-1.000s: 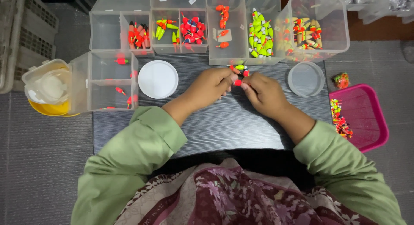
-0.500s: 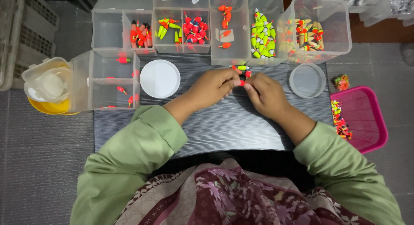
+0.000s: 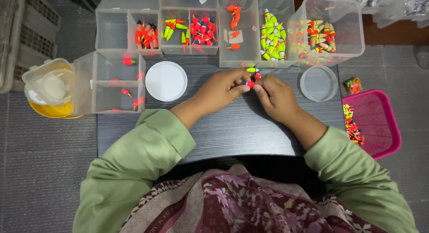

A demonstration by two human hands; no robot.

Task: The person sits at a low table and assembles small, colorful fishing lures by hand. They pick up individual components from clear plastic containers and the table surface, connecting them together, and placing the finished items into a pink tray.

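Apparently both hands pinching small floats, dark table

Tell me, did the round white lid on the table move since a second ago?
No. The round white lid sits in the same spot, just right of the clear divided box and below the row of clear bins, as before.

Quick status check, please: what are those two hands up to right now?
Left hand and right hand together, pinching small red float. Yellow-green float just beyond fingertips. Nothing blocking.
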